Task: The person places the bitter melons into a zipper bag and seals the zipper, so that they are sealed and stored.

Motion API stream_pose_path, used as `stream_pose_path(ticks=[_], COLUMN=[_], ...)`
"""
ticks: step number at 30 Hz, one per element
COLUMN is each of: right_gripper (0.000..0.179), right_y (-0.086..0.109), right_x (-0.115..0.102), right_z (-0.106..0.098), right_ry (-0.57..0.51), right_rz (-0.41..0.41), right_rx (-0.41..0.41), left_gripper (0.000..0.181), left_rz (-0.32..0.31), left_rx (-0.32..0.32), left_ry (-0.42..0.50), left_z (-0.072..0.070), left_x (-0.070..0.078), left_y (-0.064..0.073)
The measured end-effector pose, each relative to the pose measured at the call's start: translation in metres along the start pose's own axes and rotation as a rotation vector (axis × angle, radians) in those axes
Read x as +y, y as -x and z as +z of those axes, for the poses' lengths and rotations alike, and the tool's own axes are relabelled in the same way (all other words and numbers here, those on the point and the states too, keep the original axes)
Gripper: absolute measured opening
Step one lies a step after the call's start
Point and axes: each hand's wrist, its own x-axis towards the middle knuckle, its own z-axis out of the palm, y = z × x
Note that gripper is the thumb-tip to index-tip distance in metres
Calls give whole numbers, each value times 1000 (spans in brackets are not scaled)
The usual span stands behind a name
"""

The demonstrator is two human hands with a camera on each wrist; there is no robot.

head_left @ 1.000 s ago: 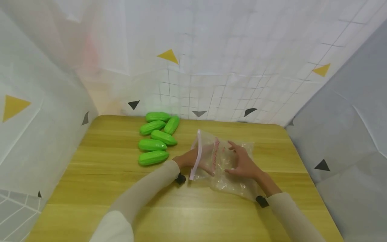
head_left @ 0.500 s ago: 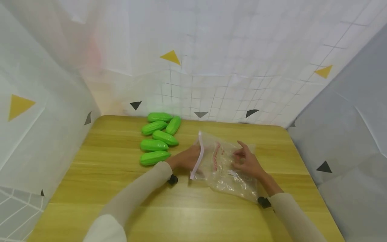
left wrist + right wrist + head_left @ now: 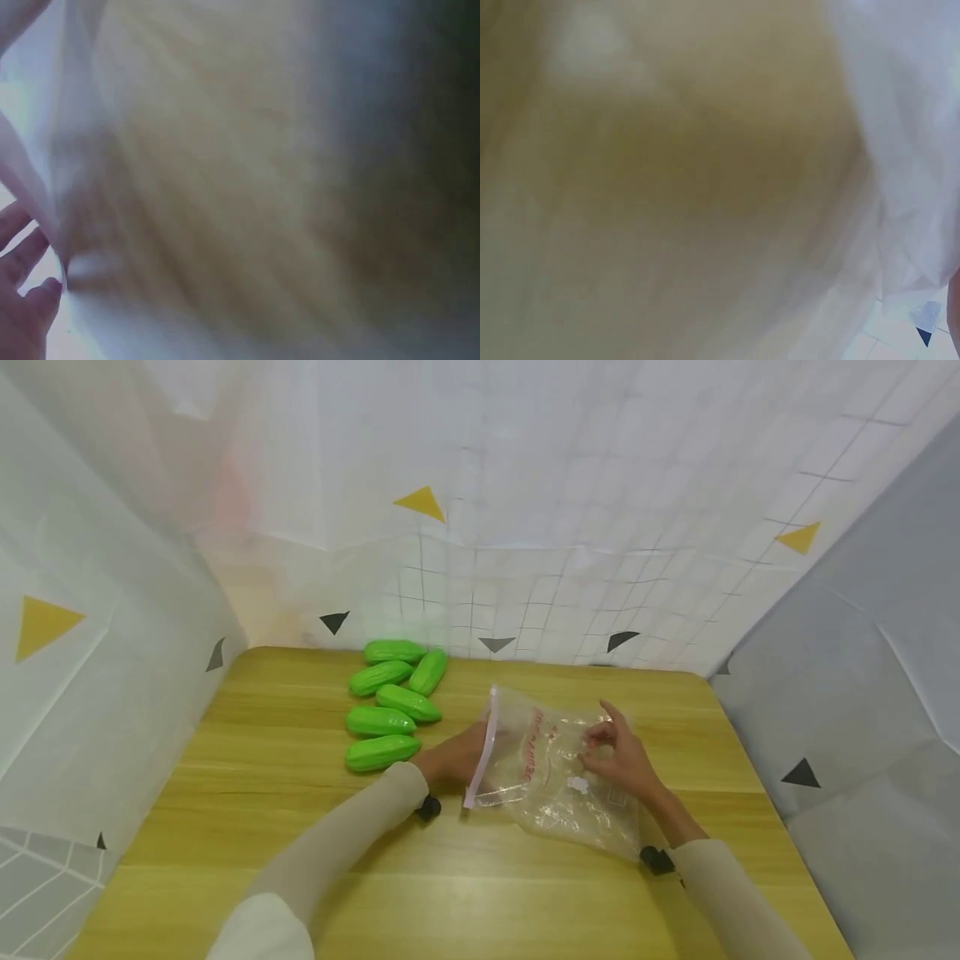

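Observation:
A clear zip-lock bag (image 3: 551,814) with a pale pink zip strip and red lettering lies across the middle of the table, its mouth facing left. My left hand (image 3: 454,757) is at that mouth; its fingers are hidden behind the zip strip and plastic. On the bag's far right side, my right hand (image 3: 624,762) pinches the plastic between thumb and forefinger, with another finger raised. The left wrist view also catches the right hand (image 3: 22,307) pinching a fold. Blurred plastic (image 3: 922,187) fills the right side of the right wrist view.
Several glossy, ribbed green cucumbers (image 3: 380,721) lie in a loose group to the left of the bag, close to the left hand. The wooden table (image 3: 465,902) ends at a white back wall (image 3: 525,510), with pale walls at both sides.
My left hand has drawn back leftward from inside the bag to its mouth. The right hand's spread fingers have come together into a pinch, and the zip strip has shifted slightly left.

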Motion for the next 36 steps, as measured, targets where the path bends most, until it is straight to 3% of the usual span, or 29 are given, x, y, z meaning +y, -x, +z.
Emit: stream_pose_path(ticks=[2,7,9,12,17,22,27,36], right_gripper=[97,96,96,94,82,55,44,27], right_y=[-1,-2,-2,-3,-5,-3,-1,-2], right_x=[-12,-15,-15,-13,8,23,26,23], right_z=[-3,-6,-6,-4,2,5,5,6], right_ry=[-16,-23,-20,0,48,101,137,177], right_rz=[20,37,25,-8,-80,-97,-119,-185], right_rx=[4,29,41,58,38,-6,-13,7], left_gripper=[113,116,113,109,112,116,113,113], left_rz=[-24,-76,-54,9,112,113,116,94], left_rx=[-11,-33,-30,-13,-39,-77,-83,-94], left_ry=[0,16,-11,24,190,83,-2,42], left_z=[-2,-4,-2,1,1,-3,-6,-5], left_x=[4,11,9,5,8,15,20,19], left_y=[2,4,3,0,-5,-7,-8,-6])
